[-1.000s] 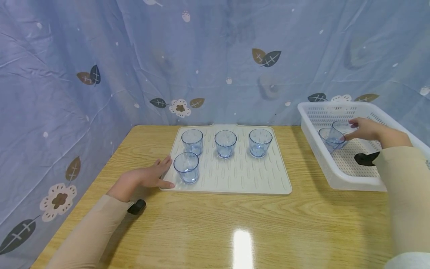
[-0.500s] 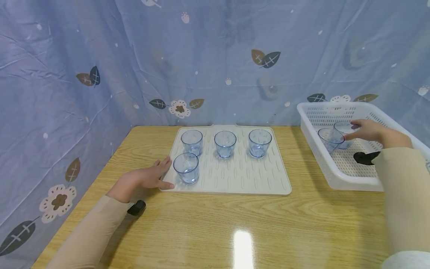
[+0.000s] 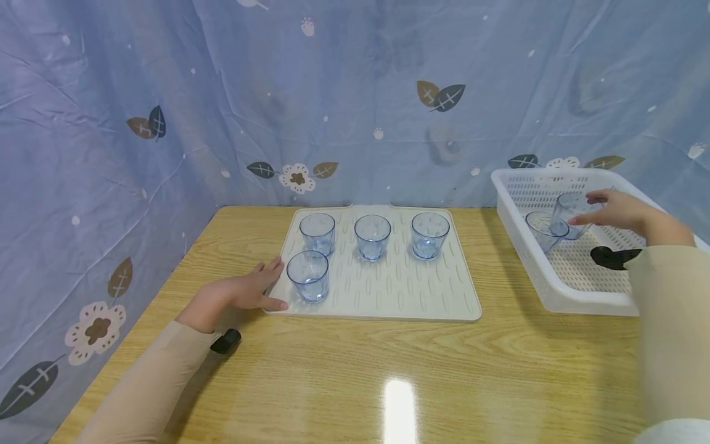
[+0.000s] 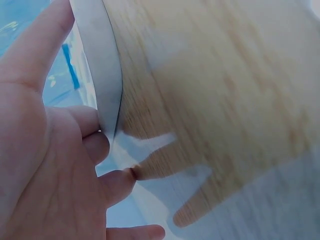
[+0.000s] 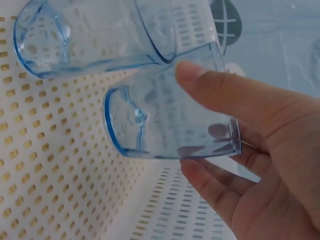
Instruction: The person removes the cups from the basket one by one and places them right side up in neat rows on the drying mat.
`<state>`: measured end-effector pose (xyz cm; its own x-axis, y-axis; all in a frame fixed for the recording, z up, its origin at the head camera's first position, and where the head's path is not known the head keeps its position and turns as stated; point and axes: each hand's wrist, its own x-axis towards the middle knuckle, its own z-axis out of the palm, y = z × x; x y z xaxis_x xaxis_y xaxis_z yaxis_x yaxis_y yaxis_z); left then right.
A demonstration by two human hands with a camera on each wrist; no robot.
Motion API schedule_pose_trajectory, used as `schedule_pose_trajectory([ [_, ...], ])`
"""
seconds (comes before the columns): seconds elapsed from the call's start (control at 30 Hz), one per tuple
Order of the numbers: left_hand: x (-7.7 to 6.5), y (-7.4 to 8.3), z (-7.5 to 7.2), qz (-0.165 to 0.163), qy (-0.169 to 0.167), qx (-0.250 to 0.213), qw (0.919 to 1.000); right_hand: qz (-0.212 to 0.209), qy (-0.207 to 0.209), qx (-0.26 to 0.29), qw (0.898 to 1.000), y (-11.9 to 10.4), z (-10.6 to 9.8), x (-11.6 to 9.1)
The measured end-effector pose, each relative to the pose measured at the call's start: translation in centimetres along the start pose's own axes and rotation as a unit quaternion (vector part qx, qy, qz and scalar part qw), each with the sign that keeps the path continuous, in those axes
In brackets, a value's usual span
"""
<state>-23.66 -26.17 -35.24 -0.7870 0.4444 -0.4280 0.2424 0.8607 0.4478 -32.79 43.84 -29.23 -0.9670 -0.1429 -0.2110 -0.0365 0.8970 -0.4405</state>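
Observation:
My right hand [image 3: 629, 213] reaches into the white basket [image 3: 577, 299] and grips a clear bluish glass tumbler [image 3: 568, 209]. In the right wrist view the thumb lies on one side of this glass [image 5: 160, 115] and the fingers on the other. A second tumbler [image 3: 546, 231] stands close by it in the basket. My left hand [image 3: 249, 290] rests with spread fingers at the left edge of the cream drying mat [image 3: 388, 302], and the left wrist view shows fingers along the mat's rim [image 4: 102, 55]. Nearest to it on the mat is an upright tumbler [image 3: 308, 277].
Along the mat's back stand three more upright tumblers: left [image 3: 317, 234], middle [image 3: 372, 237] and right [image 3: 429, 236]. The wooden table [image 3: 333, 376] runs in front of the mat. A blue patterned curtain [image 3: 360, 111] hangs behind and at the left.
My right hand has shifted a little to the right, and the tumbler in it has moved slightly right and up, away from its neighbour. The left hand has stayed in place.

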Motion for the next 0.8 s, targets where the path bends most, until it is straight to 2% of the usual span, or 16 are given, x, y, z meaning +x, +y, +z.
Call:
schedule_pose_trajectory([
  [0.43, -0.1, -0.3, 0.3, 0.006, -0.006, -0.005, 1.0, -0.006, 0.009, 0.039, 0.999, 0.7, -0.9, -1.9],
  [0.8, -0.1, 0.2, 0.0, -0.002, -0.002, 0.004, 1.0, -0.011, 0.039, 0.089, 0.995, 0.3, -1.0, -3.8],
])
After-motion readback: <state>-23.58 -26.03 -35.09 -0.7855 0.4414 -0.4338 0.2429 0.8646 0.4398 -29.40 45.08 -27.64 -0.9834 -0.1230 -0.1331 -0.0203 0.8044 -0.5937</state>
